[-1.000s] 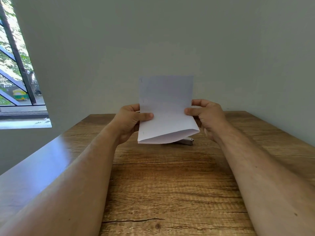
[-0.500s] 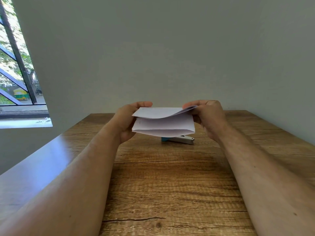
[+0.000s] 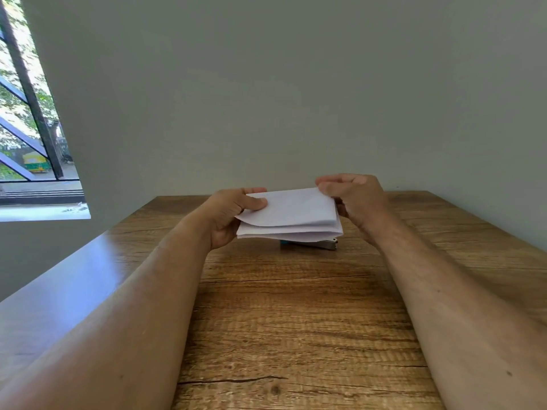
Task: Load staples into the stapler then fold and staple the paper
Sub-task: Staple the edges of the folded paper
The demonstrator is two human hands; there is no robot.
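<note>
Top flap of the paper [image 3: 291, 213] is now down over the lower layers; a second ago it stood upright, so the fold looks nearly closed but not creased flat. Left hand [image 3: 229, 216] pinches the left edge, thumb on top; right hand [image 3: 353, 199] pinches the right corner. Paper is held above the table [image 3: 296, 321], stapler [image 3: 313, 244] lying just under it, stapling likely next.

A folded white sheet of paper [image 3: 291, 216] hung above the far middle of the brown wooden table [image 3: 296, 315], between the left hand [image 3: 229, 214] and right hand [image 3: 353, 199]. A small metal stapler [image 3: 313, 244] lay on the table beneath it.
</note>
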